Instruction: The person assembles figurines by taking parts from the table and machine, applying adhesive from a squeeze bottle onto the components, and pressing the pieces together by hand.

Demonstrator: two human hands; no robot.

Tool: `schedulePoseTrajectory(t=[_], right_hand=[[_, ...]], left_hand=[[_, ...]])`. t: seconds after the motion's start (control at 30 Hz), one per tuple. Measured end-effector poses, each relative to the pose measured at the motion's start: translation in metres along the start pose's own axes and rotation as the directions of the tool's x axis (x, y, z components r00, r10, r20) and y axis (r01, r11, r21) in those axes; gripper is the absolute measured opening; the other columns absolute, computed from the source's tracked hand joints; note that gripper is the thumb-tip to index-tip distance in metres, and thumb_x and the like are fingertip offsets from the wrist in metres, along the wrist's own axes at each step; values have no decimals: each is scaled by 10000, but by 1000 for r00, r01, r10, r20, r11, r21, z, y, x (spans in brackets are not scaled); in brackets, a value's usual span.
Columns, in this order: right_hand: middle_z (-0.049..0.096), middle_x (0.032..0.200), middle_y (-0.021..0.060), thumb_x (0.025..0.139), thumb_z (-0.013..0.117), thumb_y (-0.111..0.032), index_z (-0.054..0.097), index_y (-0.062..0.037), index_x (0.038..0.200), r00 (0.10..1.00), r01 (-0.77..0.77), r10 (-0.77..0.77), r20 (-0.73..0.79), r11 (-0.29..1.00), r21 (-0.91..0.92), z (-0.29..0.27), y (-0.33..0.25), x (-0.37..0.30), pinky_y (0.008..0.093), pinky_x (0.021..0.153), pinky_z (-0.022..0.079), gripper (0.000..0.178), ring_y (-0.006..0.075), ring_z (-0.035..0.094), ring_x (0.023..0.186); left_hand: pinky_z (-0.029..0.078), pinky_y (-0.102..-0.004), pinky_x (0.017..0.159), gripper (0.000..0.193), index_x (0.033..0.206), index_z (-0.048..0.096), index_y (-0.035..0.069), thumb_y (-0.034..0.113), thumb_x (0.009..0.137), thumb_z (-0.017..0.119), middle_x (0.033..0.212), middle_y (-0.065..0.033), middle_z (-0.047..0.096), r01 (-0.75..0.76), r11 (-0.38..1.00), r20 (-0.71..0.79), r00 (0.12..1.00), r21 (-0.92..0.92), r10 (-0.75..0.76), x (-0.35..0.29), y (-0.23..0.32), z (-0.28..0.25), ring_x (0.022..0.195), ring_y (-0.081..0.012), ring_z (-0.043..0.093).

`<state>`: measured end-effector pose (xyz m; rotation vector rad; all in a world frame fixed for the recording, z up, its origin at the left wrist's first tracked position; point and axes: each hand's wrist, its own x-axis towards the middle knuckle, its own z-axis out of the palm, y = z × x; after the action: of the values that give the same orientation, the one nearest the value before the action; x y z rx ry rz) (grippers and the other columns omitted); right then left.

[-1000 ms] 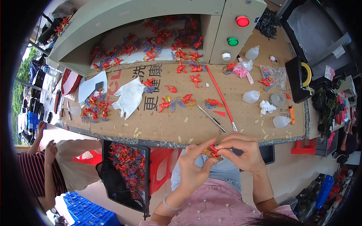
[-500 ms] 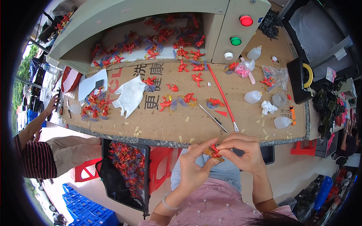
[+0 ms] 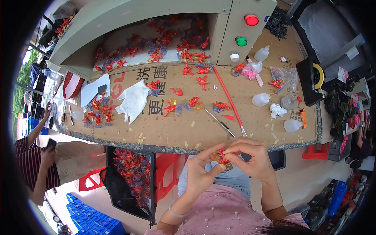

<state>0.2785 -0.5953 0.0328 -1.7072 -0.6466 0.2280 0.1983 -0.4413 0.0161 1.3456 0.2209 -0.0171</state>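
Observation:
Just off the bench's front edge, above my lap, both hands are closed on one small red plastic figure (image 3: 222, 159) with yellow translucent parts. My left hand (image 3: 202, 171) grips its yellow side between thumb and fingers. The thumb and fingertips of my right hand (image 3: 250, 158) pinch the red part. Fingers cover much of the figure. On the bench beyond lie similar red figures (image 3: 194, 102), some with yellow or violet translucent pieces, a craft knife (image 3: 220, 123) and a red-handled brush (image 3: 229, 98).
A grey arched machine (image 3: 156, 11) holding several figures stands at the back. A white glove (image 3: 134, 101), squeeze bottles (image 3: 261, 99) and a black tape dispenser (image 3: 309, 84) are on the cardboard-covered bench (image 3: 168, 131). A crate of figures (image 3: 131, 176) sits below left; another person (image 3: 43, 164) stands beyond it.
My hands stay on the figure, with its yellow part turned slightly into view. At the left, the other person has shifted and a dark phone-like object shows in a hand.

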Motion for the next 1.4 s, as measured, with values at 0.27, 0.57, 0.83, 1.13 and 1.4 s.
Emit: schedulePoseTrajectory(t=[0.27,0.57,0.83,1.13,1.4], right_hand=[[652,766,71,760,699,3,682,1,828,999,48,-47,23,998,-49,0,1,2,280,596,491,70,179,622,690],[646,777,73,757,702,9,681,7,840,998,56,-55,33,998,-39,-1,1,1,292,601,483,86,192,612,694],[643,780,74,751,701,20,684,9,850,997,70,-69,28,997,-40,-1,5,0,291,603,482,102,190,609,690],[648,783,89,749,695,32,681,23,859,995,104,-104,3,994,-16,-1,7,-3,295,612,485,111,196,612,698],[646,775,109,749,689,26,676,33,859,990,107,-118,-79,986,-130,8,5,-3,299,612,485,111,205,619,700]], left_hand=[[523,-256,792,504,1222,563,-57,-114,741,700,993,-95,677,-15,1000,-17,1000,22,16,0,1,2,930,-158,649],[454,-268,893,519,1224,597,23,-78,726,702,1087,-82,675,-54,989,-64,996,135,63,-4,-7,2,982,-148,642],[422,-302,839,517,1175,648,96,-19,681,745,873,-80,690,-151,886,-101,971,438,216,-4,-3,4,802,-186,566],[441,-301,849,510,1186,638,79,-29,698,739,904,-62,688,-189,841,-60,966,507,253,-2,-1,4,795,-176,583],[519,-270,836,516,1285,507,-51,-82,797,669,1091,-113,643,72,987,86,995,-143,-60,1,-13,-1,1004,-174,626]])
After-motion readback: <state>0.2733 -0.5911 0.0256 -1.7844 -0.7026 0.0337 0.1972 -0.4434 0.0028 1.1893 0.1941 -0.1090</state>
